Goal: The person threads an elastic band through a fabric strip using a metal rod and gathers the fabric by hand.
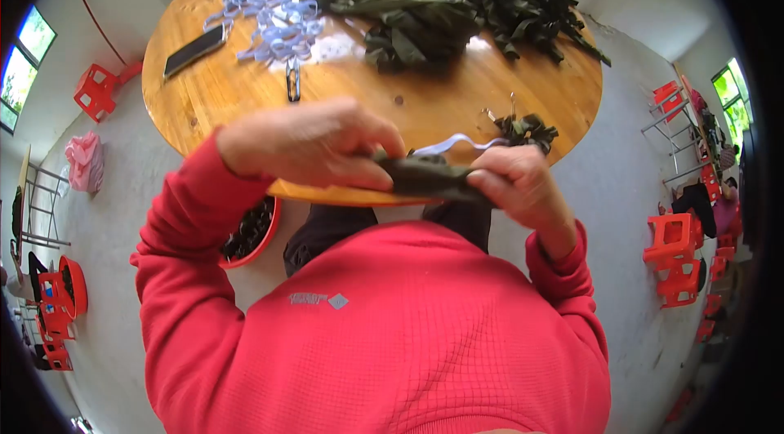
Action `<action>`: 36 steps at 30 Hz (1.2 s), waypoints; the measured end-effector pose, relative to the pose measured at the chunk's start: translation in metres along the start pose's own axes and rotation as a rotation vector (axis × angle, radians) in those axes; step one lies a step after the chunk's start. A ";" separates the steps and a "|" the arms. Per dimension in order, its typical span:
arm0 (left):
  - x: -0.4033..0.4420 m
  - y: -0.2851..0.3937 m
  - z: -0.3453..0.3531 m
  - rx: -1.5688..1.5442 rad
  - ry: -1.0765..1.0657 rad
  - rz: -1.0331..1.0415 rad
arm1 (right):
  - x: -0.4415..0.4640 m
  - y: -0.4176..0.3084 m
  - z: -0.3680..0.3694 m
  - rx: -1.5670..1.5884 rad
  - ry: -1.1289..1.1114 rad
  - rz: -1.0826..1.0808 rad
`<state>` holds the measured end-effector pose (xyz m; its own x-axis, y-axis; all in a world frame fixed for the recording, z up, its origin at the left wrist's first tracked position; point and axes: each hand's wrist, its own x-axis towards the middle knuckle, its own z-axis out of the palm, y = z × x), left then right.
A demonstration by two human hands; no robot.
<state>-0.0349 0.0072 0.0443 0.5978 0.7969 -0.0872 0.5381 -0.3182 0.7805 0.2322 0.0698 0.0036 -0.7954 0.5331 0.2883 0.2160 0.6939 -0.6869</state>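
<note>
A strip of dark green fabric [431, 178] is stretched between my hands at the near edge of the round wooden table. My left hand [322, 144] pinches its left end, and my right hand [518, 182] grips the right end with curled fingers. Behind the strip runs a pale blue elastic band [459, 142]; whether it enters the fabric is hidden. Just beyond my right hand lies a small gathered bunch of dark green fabric [531, 132], beside a thin metal piece [490, 115] too small to identify. Thread snips [293, 80] rest beyond my left hand.
Dark green fabric pieces [408, 13] are heaped on the table's [245, 99] far side. Left of them lie loose pale blue elastic bands [282, 26] and a phone [194, 50]. A red tub [265, 242] stands below the table. Red stools [674, 238] are at the right.
</note>
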 end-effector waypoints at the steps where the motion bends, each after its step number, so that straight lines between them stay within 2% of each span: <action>1: -0.008 0.004 -0.011 -0.112 -0.056 -0.154 | -0.005 0.002 -0.007 0.033 0.018 0.013; 3: -0.018 -0.013 -0.016 -0.135 0.036 -0.056 | -0.015 0.000 -0.022 0.060 -0.003 0.085; 5: -0.021 -0.014 -0.013 -0.095 0.073 0.035 | -0.017 -0.002 -0.024 0.109 -0.011 0.061; 8: -0.019 -0.019 -0.003 0.114 0.053 0.052 | -0.013 -0.002 -0.021 0.046 -0.032 0.030; 11: -0.011 -0.022 0.004 0.052 0.103 0.047 | -0.008 0.000 -0.009 0.019 0.000 0.004; 12: -0.005 -0.022 0.004 0.158 0.082 0.205 | -0.005 0.001 -0.002 0.017 0.009 -0.032; 15: 0.006 -0.018 0.010 0.251 0.121 0.245 | 0.004 0.001 0.007 0.014 0.015 -0.016; 19: 0.009 -0.023 0.015 0.135 0.221 0.187 | 0.013 0.002 0.016 0.018 0.041 -0.003; 27: 0.015 -0.021 0.013 0.219 0.064 0.180 | 0.020 0.012 0.024 0.124 -0.074 -0.039; 33: 0.005 -0.032 0.005 0.239 0.048 0.185 | -0.001 0.032 -0.001 0.175 -0.133 0.257; 34: 0.004 -0.033 0.005 0.217 0.043 0.170 | -0.006 0.038 -0.005 0.191 -0.170 0.257; 36: 0.001 -0.038 0.007 0.163 0.071 0.174 | -0.014 0.044 0.001 0.229 -0.108 0.207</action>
<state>-0.0507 0.0167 0.0104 0.6497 0.7551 0.0881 0.5229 -0.5280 0.6692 0.2519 0.0925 -0.0307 -0.8062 0.5883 0.0627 0.2563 0.4427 -0.8593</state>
